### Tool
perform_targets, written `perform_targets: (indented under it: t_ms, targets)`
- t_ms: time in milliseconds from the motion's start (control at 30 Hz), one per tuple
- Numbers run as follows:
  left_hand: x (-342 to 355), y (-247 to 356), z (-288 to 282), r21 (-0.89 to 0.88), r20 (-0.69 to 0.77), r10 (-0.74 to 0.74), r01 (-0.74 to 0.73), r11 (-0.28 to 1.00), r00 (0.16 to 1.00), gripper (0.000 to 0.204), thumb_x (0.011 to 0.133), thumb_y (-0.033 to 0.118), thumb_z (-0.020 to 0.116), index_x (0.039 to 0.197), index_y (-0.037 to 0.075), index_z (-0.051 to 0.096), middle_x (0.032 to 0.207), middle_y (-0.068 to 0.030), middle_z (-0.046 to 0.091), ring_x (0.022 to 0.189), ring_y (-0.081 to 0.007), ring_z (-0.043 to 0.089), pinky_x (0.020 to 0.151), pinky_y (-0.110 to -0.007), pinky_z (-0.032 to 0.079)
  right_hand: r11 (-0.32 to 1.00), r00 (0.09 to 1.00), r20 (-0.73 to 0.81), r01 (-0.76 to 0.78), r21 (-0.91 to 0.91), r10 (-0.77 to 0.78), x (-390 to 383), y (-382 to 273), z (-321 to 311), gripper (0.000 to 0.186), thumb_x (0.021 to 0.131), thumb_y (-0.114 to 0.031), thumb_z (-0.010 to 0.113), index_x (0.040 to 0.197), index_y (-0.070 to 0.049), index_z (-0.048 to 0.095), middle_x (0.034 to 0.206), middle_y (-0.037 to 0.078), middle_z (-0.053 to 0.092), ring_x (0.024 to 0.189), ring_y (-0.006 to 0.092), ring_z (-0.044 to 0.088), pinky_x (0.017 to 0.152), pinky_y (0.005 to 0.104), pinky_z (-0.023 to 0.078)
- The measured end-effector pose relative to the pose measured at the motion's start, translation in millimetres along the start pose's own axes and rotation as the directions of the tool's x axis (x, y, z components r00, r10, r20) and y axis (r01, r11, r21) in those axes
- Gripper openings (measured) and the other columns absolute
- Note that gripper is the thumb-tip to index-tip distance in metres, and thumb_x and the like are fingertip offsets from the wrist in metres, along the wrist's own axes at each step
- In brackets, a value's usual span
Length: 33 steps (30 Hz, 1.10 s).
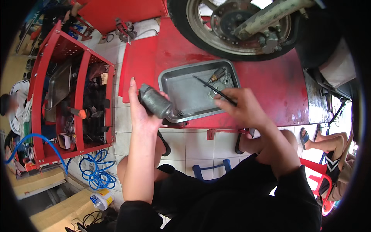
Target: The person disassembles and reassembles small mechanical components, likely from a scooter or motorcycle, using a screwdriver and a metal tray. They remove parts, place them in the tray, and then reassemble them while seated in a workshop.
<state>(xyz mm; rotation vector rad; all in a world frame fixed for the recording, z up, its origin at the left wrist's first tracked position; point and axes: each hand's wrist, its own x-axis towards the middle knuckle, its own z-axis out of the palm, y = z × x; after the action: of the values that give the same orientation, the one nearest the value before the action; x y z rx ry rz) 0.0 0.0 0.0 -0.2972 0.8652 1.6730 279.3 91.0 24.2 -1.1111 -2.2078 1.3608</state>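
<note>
1. The left hand is turned palm up and grips a grey metal cylinder, its fingers curled around the sides.
2. The right hand is closed on a thin dark rod, which slants up and leftward from the fingers; whether its tip touches anything cannot be told.
3. Between the hands and just beyond them lies a shallow metal tray on the red table.
4. In the tray, just ahead of the right hand, sit a small brass-collared part and some flat metal pieces.
5. Farther ahead of the right hand stands a spoked wheel.
6. Well to the left hand's left is a red tool cart, with a coiled blue hose nearer the person.
</note>
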Motion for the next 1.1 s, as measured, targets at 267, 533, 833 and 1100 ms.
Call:
perform_targets:
  t_ms: [267,533,833,1100]
  targets:
    - [-31,-42,30,0.141,0.39,0.108,-0.175,0.974,0.914,0.05,0.101,0.046,0.06,0.121,0.001,0.059,0.11,-0.02,0.066,0.098,-0.038,0.068,0.091,-0.053,0.057,0.932,1.0,0.003,-0.028,0.36,0.029,-13,-31,67,0.064,0.084,-0.047,0.087,0.115,0.007,0.071,0.085,0.01,0.074,0.084,0.0161,0.069,0.08,0.0353,0.055]
    - [-38,-59,26,0.252,0.778,0.185,-0.568,0.784,0.601,0.094,0.081,0.03,0.09,0.153,0.002,0.037,0.134,-0.0142,0.059,0.117,-0.0252,0.065,0.105,-0.04,0.051,0.664,0.984,-0.057,0.155,0.732,-0.166,-33,-22,59,0.044,0.093,-0.015,0.082,0.126,0.004,0.062,0.09,-0.003,0.061,0.069,0.0066,0.051,0.056,0.0262,0.038]
    - [-61,-58,40,0.455,0.813,-0.052,-0.578,0.678,0.579,0.089,0.072,0.035,0.095,0.144,0.0,0.055,0.125,-0.0102,0.067,0.119,-0.0188,0.063,0.106,-0.034,0.048,0.417,0.93,0.261,-0.136,0.899,-0.261,-33,0,50,0.041,0.087,-0.005,0.083,0.121,0.001,0.061,0.093,-0.001,0.058,0.069,0.0045,0.046,0.054,0.0254,0.031]
    - [-61,-94,27,0.146,0.605,0.309,-0.483,0.863,0.734,0.102,0.079,0.025,0.095,0.156,0.007,0.031,0.14,-0.0095,0.053,0.126,-0.0209,0.058,0.112,-0.038,0.045,0.951,0.884,-0.401,0.297,0.085,-0.24,-32,-43,46,0.058,0.073,-0.004,0.089,0.125,0.006,0.065,0.1,0.013,0.072,0.087,0.0167,0.073,0.074,0.0286,0.059]
